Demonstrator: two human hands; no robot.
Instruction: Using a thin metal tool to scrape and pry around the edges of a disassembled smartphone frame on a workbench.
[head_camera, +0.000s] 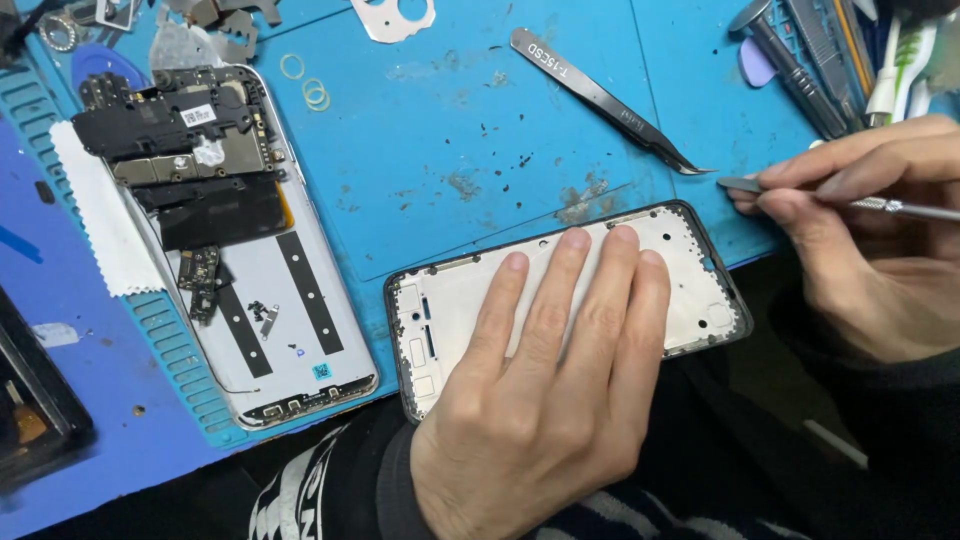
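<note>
On the near edge of the blue work mat (450, 130), the left hand (545, 370) is lying flat, fingers spread and pressing down on a bare phone frame (690, 290) with a dark rim and white inner plate, which is overhanging the edge toward the person. The right hand (870, 230) is pinching a thin metal tool (800, 193), its flat tip hovering just beyond the frame's far right corner. Curved tweezers (600, 98) are lying on the mat behind. At left, a disassembled phone (230, 240) is resting with its black boards exposed, beside a white strip (100, 210).
</note>
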